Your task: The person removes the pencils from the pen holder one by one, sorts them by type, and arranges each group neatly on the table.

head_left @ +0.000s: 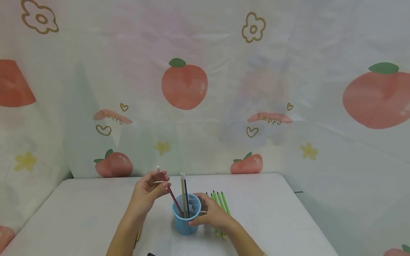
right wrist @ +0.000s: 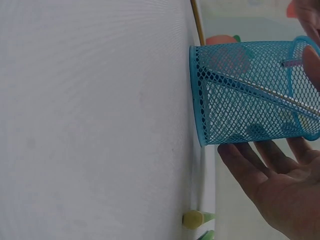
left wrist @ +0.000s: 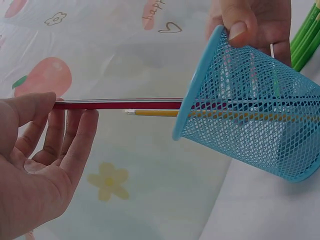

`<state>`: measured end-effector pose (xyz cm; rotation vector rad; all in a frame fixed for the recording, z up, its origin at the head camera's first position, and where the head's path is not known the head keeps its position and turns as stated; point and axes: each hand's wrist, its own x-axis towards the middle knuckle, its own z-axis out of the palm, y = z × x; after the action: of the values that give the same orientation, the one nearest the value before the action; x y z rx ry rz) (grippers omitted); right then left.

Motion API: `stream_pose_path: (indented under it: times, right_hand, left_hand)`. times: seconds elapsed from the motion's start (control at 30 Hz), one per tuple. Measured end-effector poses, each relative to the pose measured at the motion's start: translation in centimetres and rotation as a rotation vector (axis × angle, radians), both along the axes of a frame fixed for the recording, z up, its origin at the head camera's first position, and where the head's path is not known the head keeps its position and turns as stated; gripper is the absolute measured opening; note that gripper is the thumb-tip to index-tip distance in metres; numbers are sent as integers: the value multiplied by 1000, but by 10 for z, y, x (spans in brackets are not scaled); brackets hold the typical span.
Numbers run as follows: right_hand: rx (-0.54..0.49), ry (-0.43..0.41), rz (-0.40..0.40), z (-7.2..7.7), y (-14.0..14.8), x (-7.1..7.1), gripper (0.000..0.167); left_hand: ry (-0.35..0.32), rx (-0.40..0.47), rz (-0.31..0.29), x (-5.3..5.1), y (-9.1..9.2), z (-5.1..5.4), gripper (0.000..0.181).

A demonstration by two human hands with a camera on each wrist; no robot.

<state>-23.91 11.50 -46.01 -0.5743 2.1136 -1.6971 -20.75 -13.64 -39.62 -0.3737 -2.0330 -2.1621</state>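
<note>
Between its thumb and fingers, my left hand (head_left: 145, 192) pinches a dark red pencil (head_left: 172, 195) near its white-tipped upper end. The pencil slants down into a light blue mesh pencil cup (head_left: 185, 228), its lower part inside the rim. My right hand (head_left: 215, 215) grips this cup from the right, the thumb near the rim and the fingers round the far side, as the right wrist view (right wrist: 285, 195) also shows of the hand. A yellow pencil (left wrist: 152, 113) and a black pencil (head_left: 187, 195) stand in the cup, white ends up.
Several green pencils (head_left: 225, 203) lie side by side on the white table (head_left: 272, 213), right of the cup and partly behind my right hand. At the left, yellowish and dark pencils (head_left: 139, 234) lie partly behind my left forearm. A fruit-printed cloth (head_left: 205, 142) hangs behind the table.
</note>
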Motion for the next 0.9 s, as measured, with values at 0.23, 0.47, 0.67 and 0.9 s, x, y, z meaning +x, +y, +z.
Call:
stream_pose_path:
  times: [0.23, 0.47, 0.67, 0.9]
  right_hand:
    - [-7, -6, 1, -2, 0, -1, 78]
    - [-29, -10, 17, -3, 1, -1, 77]
    - [-32, -3, 14, -1, 2, -1, 78]
    - [-17, -4, 11, -2, 1, -1, 79]
  left_hand:
    - [45, -9, 1, 4, -2, 5, 39]
    - [64, 21, -1, 8, -3, 11, 38]
    - [86, 62, 1, 12, -6, 18, 37]
    - [88, 65, 3, 15, -14, 19, 37]
